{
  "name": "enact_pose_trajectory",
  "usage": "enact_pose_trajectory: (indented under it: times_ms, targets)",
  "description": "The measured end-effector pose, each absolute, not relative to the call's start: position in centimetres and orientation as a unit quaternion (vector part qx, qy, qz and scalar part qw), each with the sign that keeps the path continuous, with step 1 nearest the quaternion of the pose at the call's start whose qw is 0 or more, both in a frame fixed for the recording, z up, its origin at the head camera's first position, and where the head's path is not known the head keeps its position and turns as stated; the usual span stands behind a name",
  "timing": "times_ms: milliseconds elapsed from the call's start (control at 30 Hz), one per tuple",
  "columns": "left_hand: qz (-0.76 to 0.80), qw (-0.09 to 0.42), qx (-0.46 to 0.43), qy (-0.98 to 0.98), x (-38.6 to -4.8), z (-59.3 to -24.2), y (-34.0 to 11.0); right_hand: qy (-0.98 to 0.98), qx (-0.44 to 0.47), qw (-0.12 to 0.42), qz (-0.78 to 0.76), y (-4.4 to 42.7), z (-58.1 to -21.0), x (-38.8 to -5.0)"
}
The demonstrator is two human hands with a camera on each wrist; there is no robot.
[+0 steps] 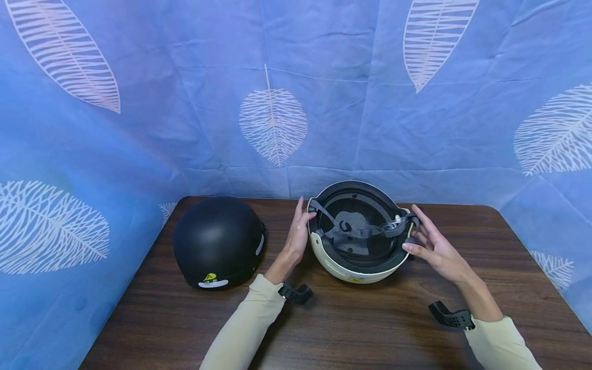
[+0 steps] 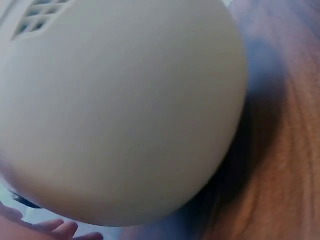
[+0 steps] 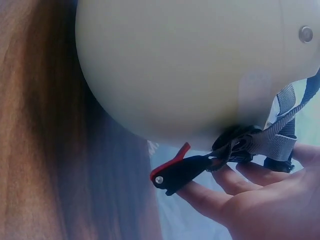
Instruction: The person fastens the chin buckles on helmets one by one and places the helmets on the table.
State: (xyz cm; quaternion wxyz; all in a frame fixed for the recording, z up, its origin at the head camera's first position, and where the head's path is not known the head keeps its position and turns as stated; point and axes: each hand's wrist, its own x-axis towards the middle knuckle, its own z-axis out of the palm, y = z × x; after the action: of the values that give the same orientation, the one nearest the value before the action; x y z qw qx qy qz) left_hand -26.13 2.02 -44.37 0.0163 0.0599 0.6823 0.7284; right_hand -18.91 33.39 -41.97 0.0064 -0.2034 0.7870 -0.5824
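Brown table (image 1: 365, 324), one black helmet (image 1: 217, 241), one cream helmet (image 1: 357, 246) gripped by spread left hand (image 1: 296, 236) and right hand (image 1: 439, 253)

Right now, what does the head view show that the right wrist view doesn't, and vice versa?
Only head: the black helmet, the left hand at the other helmet's rim, and that helmet's dark interior.

Only right wrist: a red lever and the silver pin beside it.

Both: the cream helmet, its grey straps, the right hand and the wooden table.
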Motion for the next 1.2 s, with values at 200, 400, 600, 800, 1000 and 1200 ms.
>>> enact_pose_trajectory:
  times_ms: [200,400,600,800,1000,1200]
  targets:
    - [0.678,-0.062,0.082,0.728,-25.8,-42.7,1.8,0.788,-0.200,0.007,-0.582,33.3,-41.9,-18.9]
    - [0.522,-0.175,0.177,0.816,-24.4,-39.6,3.1,0.791,-0.199,0.005,-0.579,33.3,-41.9,-18.9]
    - [0.355,-0.106,0.271,0.889,-23.1,-37.3,5.7,0.788,-0.203,-0.006,-0.582,33.4,-41.9,-18.8]
    - [0.249,0.007,0.286,0.925,-23.0,-36.0,6.6,0.789,-0.195,-0.003,-0.583,33.4,-41.8,-18.8]
    - [0.220,0.139,0.314,0.913,-24.3,-35.4,6.4,0.788,-0.198,-0.003,-0.583,33.3,-41.7,-18.8]
    - [0.215,0.223,0.333,0.891,-25.6,-35.4,6.5,0.782,-0.197,0.005,-0.592,33.2,-41.8,-18.8]
